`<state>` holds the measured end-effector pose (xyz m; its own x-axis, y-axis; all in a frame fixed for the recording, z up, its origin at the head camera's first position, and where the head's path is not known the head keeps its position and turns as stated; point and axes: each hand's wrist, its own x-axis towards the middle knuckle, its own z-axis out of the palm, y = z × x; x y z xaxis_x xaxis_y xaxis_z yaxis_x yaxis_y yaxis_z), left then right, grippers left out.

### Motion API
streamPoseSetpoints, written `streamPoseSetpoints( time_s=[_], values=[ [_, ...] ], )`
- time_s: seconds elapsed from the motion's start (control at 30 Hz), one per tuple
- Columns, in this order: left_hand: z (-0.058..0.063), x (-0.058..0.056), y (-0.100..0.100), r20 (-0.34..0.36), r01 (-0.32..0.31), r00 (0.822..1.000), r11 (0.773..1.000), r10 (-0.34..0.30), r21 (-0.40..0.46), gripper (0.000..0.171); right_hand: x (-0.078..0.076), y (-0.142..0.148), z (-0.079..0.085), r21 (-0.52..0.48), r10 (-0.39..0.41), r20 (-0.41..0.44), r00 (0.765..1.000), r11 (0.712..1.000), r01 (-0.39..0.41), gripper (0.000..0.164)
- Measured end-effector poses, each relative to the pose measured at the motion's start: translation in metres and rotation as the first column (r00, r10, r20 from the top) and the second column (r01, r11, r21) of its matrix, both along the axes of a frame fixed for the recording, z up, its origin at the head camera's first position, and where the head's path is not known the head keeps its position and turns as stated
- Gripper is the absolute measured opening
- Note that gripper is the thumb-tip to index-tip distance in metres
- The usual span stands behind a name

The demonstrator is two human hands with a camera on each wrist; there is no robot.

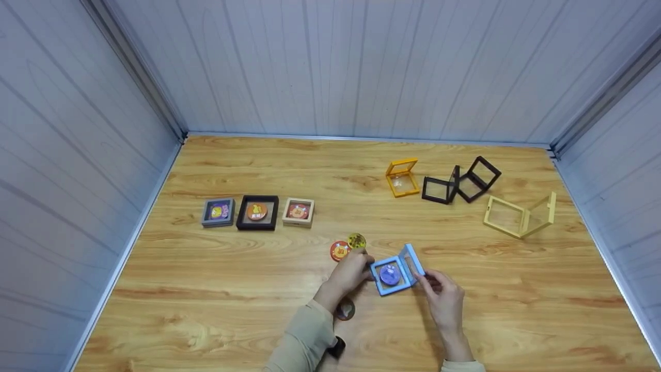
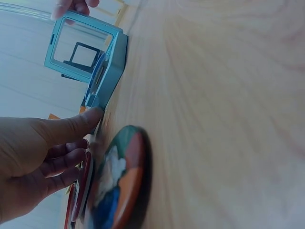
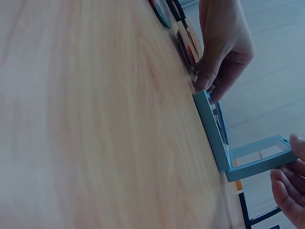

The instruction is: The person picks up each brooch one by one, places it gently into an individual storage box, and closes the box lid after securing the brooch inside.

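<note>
A light blue display case (image 1: 391, 292) stands opened on the table, its hinged clear lid (image 1: 411, 261) raised on the right. Inside the base lies a round purple-blue badge (image 1: 390, 275). My left hand (image 1: 352, 271) grips the left edge of the base, thumb against its near side in the left wrist view. The right hand (image 1: 445, 299) pinches the raised lid between thumb and fingers, as the right wrist view (image 3: 293, 179) also shows. Close to my left hand lie a red badge (image 1: 339, 250) and a yellow badge (image 1: 357, 241). Partly under the left wrist is a dark multicoloured badge (image 1: 345, 310).
To the left stand three closed cases with badges: grey (image 1: 218, 212), black (image 1: 257, 212) and cream (image 1: 298, 212). At the back right are opened cases: orange (image 1: 403, 178), two black ones (image 1: 438, 189) and pale yellow (image 1: 520, 216). Panel walls (image 1: 330, 67) enclose the table.
</note>
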<state>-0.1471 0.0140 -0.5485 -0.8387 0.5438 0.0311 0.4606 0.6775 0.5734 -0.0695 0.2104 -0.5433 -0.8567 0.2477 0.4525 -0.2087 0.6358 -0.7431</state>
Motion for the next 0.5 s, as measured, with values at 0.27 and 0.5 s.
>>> streamPoseSetpoints(
  time_s=[0.27, 0.5],
  values=[
    [-0.003, -0.001, -0.002, -0.053, 0.015, 0.999, 0.999, -0.013, 0.030, 0.014, -0.006, 0.006, -0.030, -0.122, 0.052, -0.049, 0.997, 0.991, -0.058, 0.011],
    [-0.004, -0.001, -0.004, -0.096, 0.035, 0.995, 0.998, -0.031, 0.045, 0.012, -0.012, 0.006, -0.053, -0.197, 0.118, -0.049, 0.992, 0.972, -0.126, 0.014]
  ],
)
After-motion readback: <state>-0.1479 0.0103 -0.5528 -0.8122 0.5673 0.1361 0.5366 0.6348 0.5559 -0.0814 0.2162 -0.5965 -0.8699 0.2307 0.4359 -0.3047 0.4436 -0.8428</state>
